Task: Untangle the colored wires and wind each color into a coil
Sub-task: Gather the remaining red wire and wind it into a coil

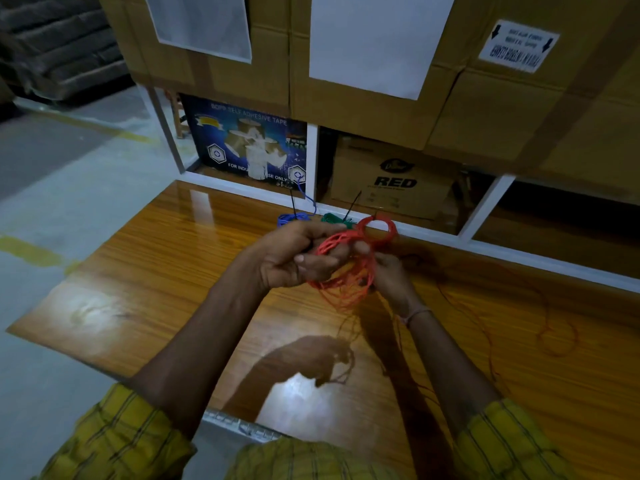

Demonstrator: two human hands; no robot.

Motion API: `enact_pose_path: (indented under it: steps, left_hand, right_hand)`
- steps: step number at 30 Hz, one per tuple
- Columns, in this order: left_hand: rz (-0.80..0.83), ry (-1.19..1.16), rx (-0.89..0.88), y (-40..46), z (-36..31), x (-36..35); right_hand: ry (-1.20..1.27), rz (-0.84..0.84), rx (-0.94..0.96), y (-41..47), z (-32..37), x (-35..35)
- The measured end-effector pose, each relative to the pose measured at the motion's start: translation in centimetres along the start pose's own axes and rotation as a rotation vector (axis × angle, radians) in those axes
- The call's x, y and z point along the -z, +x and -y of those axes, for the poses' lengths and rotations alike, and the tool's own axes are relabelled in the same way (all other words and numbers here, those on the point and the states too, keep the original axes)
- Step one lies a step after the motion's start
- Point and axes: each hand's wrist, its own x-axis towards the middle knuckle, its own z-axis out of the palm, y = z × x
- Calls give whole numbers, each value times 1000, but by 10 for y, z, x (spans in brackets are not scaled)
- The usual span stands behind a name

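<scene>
Holding the red wire (346, 268) above the table (173, 271), both hands work at mid-table, close together. The left hand (294, 258) has its fingers curled round a bundle of red loops, thumb on top. The right hand (391, 275) pinches the same bundle from the right side, fingers bent. One red loop stands up on the far side of the hands, and slack strands hang below them.

A long loose tail of red wire runs right along the table surface and curls near the right edge. Risk: if winding proceeds without feeding this tail straight, it may snag on its own curl and form a fresh knot. Risk: the hanging strands are uneven; a relaxed grip would likely let the loops spring apart.

Both forearms reach forward from yellow checked sleeves (114, 441), wrists raised off the table.

On the far side of the hands lie a blue coil (289, 218) and a green coil (334, 219), side by side, each with a black tie. Cardboard boxes (381, 98) stand beyond.
</scene>
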Motion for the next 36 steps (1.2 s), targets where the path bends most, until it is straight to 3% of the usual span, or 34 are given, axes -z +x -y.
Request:
enact_pose_path:
  steps: [3,6,9,11,13,15,17,21,26,28,30,36]
  left_hand:
    - [16,-259,-230,9,2,-1]
    - [-104,-417,-454,20,0,-2]
    - [-194,-424,-620,30,0,2]
    - [-311,-340,-714,36,2,7]
    - [-534,-93,-759,42,7,15]
    - [-723,316,-741,42,15,21]
    - [-813,763,-646,38,24,28]
    - [-830,1486,-370,36,39,43]
    - [-700,1776,-162,30,41,45]
    - [-669,1736,-121,28,39,43]
    - [-667,1456,-130,24,36,44]
    - [-673,575,-284,16,32,53]
  right_hand:
    - [-186,48,219,-11,-11,-12]
    - [-424,38,382,-23,-19,-26]
    - [-547,41,370,-37,-19,-32]
    - [-502,96,396,-43,-17,-32]
    - [-456,126,418,-48,-9,-32]
    - [-463,90,435,-52,-2,-31]
    - [-544,35,471,-52,6,-27]
    - [-757,-103,524,-47,25,-16]
    - [-689,-219,649,-37,26,-2]
    - [-647,-188,691,-33,24,1]
    - [-555,-143,688,-31,19,3]
    - [79,-74,335,-36,8,5]
